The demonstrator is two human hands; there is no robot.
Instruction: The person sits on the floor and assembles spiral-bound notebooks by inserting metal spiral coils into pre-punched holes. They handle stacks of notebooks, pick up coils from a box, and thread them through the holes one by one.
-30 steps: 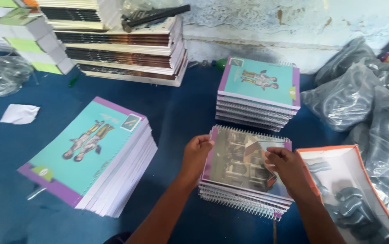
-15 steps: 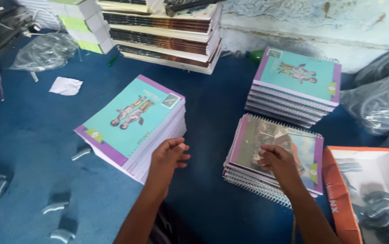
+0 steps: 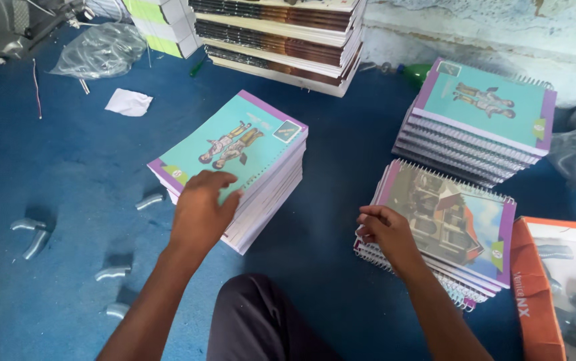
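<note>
teal cover stack [image 3: 234, 150] is sitting on the blue floor [image 3: 67, 167], under the left hand [image 3: 201, 210].
that hand is lying flat with loose fingers on the near edge, clasping nothing, while the right hand [image 3: 388, 230] is pinching the left edge of the spiral notebook pile [image 3: 448, 220] nearby; an orange box [image 3: 535, 294] is sitting just beyond it.

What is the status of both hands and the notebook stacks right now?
Left hand flat on teal-cover stack. Right hand at edge of spiral-bound stack. Nothing between the hands.
</note>
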